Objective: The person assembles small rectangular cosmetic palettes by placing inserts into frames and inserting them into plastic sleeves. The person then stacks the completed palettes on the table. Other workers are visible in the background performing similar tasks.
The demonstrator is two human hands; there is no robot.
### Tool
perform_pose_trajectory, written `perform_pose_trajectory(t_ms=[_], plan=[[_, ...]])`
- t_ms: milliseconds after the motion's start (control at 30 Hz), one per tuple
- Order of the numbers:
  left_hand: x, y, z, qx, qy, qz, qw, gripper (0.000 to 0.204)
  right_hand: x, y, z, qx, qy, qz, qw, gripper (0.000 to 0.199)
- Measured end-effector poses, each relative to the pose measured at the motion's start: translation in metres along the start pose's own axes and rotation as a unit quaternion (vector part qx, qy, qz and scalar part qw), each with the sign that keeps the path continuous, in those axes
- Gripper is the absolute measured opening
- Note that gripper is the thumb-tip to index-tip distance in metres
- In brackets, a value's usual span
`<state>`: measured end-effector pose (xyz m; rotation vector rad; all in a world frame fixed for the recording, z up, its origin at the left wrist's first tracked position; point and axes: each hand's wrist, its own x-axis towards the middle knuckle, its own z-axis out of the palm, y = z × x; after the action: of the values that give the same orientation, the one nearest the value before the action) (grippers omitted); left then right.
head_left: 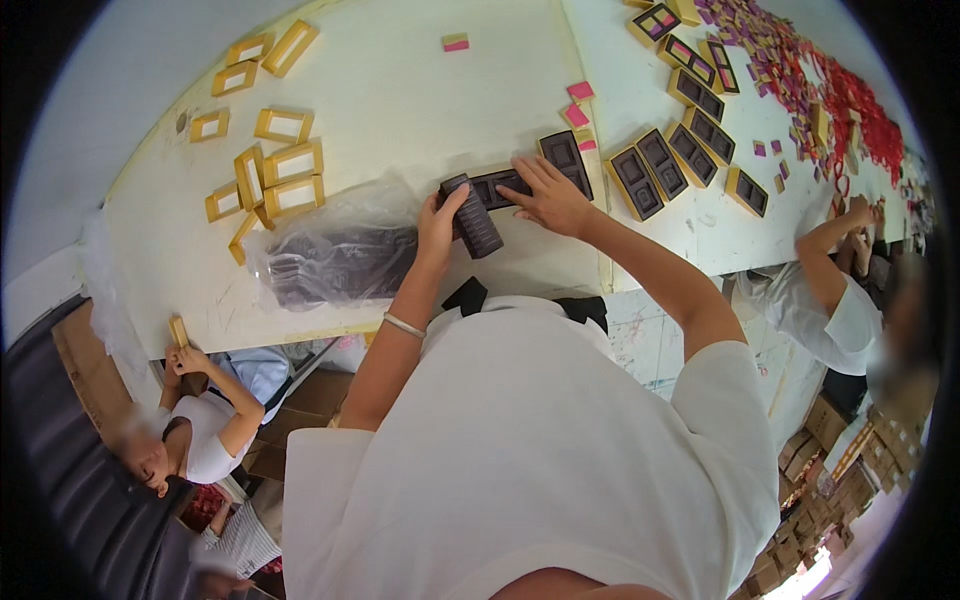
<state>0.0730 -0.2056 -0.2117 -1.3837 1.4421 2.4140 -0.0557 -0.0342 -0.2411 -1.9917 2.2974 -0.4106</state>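
Observation:
My left hand (436, 228) is closed around a stack of nested dark brown plastic trays (480, 235), tilted above the table. My right hand (556, 200) has its fingers stretched and spread, with the fingertips on a dark two-compartment insert (487, 190) lying on the table. Part of that insert is hidden by the hand and the stack. Just beyond my right fingers sits a yellow-edged box with a dark insert (566, 158). Left of my left forearm lies a clear plastic bag (385, 205) with more dark trays (335, 268) inside.
Several empty gold box frames (290, 160) stand at the left on the white table (400, 110). At the right, gold boxes with dark inserts (660, 165) form a curved row. Beyond are small pink-and-purple pieces (735, 30) and red ribbon (860, 110). Co-workers sit at both sides.

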Motion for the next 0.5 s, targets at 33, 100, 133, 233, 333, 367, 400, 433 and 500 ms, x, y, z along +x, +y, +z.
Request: perform_pose_trajectory(t_ms=[33,100,133,233,333,367,400,433,500], plan=[[0.001,-0.001,0.001,0.006,0.002,0.008,1.000,0.046,-0.003,0.000,0.000,0.031,0.010,0.014,0.999,0.038],[0.000,-0.001,0.001,0.035,0.008,-0.007,0.999,0.049,-0.003,0.005,0.003,0.084,-0.005,0.031,0.996,0.038],[-0.001,0.005,0.001,0.048,0.012,-0.010,0.999,0.050,0.001,0.008,0.004,0.107,-0.010,0.036,0.994,0.038],[-0.011,0.005,0.009,0.027,-0.035,-0.044,0.998,0.056,-0.008,0.015,0.006,0.123,0.005,0.081,0.989,0.043],[0.002,-0.013,0.011,0.010,-0.119,-0.097,0.988,0.060,-0.022,0.030,-0.022,0.069,0.010,0.138,0.988,0.041],[-0.009,-0.002,0.022,0.011,-0.122,-0.080,0.989,0.060,-0.036,0.044,-0.022,0.009,0.036,0.112,0.993,0.036],[-0.005,-0.006,0.020,0.013,-0.138,-0.078,0.987,0.061,-0.046,0.057,-0.027,0.010,0.042,0.091,0.995,0.034],[-0.005,-0.004,0.020,-0.007,-0.146,-0.062,0.987,0.062,-0.052,0.060,-0.035,-0.016,0.051,0.096,0.994,0.033],[-0.009,0.003,0.011,-0.049,-0.141,-0.024,0.989,0.060,-0.043,0.048,-0.051,0.058,0.079,0.165,0.981,0.030]])
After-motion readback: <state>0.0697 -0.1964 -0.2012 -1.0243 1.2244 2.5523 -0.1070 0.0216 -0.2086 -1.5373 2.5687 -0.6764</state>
